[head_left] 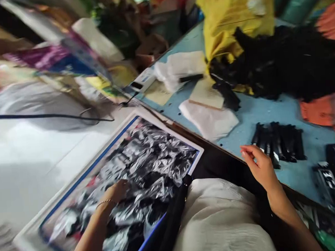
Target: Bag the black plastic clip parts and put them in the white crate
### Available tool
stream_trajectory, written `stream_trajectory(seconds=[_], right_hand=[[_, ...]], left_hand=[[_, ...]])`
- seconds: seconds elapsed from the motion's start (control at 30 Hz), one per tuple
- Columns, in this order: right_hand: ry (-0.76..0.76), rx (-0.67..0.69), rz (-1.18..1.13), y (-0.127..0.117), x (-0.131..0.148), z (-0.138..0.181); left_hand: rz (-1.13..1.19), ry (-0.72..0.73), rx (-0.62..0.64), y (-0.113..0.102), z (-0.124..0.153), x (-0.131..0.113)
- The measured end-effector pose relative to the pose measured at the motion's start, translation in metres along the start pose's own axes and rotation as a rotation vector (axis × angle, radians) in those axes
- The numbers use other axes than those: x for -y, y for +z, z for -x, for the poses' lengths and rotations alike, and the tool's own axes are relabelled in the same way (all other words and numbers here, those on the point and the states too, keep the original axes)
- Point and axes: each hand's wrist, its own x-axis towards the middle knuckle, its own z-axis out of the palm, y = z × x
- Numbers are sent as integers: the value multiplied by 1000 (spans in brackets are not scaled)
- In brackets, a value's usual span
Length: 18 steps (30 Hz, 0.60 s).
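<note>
Though they blur unreadably, bagged packets (158, 159) surround the left hand (116, 191)

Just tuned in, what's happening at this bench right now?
A person's left hand is down among the plastic-wrapped packets in a white, blue-edged box. The right hand is at the near edge of the blue table, beside a row of black pieces. Blur hides whether either hand grips anything.
</note>
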Motion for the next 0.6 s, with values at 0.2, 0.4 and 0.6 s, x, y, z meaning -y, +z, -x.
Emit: stream_trajectory(seconds=[0.2, 0.4, 0.6], right_hand=[[369, -75, 714, -47, -15, -6], [343, 96, 846, -33, -22, -3], [432, 109, 540, -46, -40, -14]], left_hand=[[61, 966, -230, -11, -29, -206], [-158, 1158, -417, 30, -30, -365], [408, 967, -177, 26, -60, -365]])
